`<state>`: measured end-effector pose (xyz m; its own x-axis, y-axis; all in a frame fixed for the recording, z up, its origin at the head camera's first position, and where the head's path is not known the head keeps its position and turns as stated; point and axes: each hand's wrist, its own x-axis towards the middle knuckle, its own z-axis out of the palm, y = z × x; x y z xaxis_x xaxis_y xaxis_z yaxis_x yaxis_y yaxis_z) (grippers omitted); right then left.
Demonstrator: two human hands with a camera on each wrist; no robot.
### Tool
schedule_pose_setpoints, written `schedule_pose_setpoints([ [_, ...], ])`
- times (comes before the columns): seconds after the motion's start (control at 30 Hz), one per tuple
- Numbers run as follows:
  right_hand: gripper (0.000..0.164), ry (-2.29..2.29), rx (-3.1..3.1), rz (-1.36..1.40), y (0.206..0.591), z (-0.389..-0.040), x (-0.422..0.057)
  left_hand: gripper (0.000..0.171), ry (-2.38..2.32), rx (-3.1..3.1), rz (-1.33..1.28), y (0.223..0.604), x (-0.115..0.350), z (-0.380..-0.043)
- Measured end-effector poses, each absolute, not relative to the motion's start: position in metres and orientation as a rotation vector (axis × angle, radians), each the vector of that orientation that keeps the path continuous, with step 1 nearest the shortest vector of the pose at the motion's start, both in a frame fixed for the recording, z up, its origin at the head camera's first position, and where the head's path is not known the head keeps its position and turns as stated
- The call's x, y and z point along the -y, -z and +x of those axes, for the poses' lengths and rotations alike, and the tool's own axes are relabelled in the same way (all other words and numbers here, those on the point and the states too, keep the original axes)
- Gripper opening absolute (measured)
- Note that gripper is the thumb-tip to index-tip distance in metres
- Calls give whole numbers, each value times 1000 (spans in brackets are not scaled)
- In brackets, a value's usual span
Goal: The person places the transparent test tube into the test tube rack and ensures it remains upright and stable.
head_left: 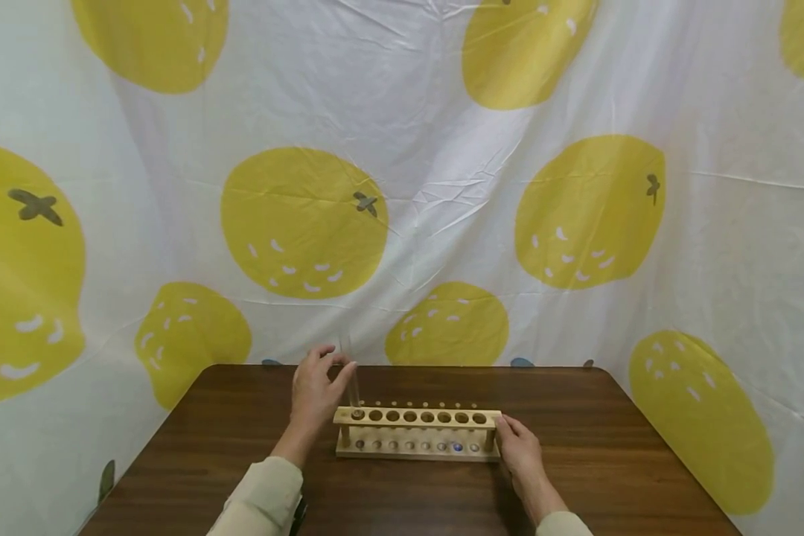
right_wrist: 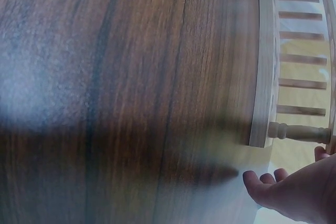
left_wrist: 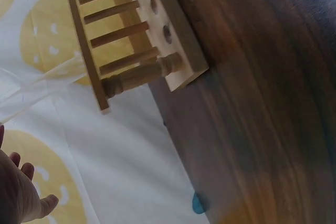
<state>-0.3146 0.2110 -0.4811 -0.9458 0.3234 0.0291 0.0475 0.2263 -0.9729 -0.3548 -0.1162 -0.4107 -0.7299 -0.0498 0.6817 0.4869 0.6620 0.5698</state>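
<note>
A wooden test tube rack [head_left: 418, 418] stands on the table, with a row of round holes along its top board. At its left end, my left hand [head_left: 318, 383] pinches a clear glass test tube [head_left: 355, 391] between thumb and index finger. The tube's lower end is at the leftmost hole; it leans slightly. In the left wrist view the tube [left_wrist: 52, 74] shows faintly, running from the rack's top board [left_wrist: 86, 45] towards the left hand [left_wrist: 21, 192]. My right hand [head_left: 522, 450] grips the rack's right end, its thumb by the top board. In the right wrist view, the right hand [right_wrist: 294, 190] is beside the end post [right_wrist: 299, 132].
The dark brown wooden table [head_left: 402, 499] extends around the rack. A white cloth with yellow fruit prints [head_left: 304, 223] hangs behind it and at both sides. Short pegs [head_left: 425, 405] line the rack's back, and a blue spot [head_left: 458, 447] shows on its lower board.
</note>
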Motion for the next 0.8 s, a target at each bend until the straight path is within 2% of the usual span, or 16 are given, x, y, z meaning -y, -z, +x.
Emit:
schedule_pose_setpoints([
  [0.8, 55, -1876, 2222, -347, 484, -316, -211, 23, 983, 2322, -285, 455, 110, -348],
])
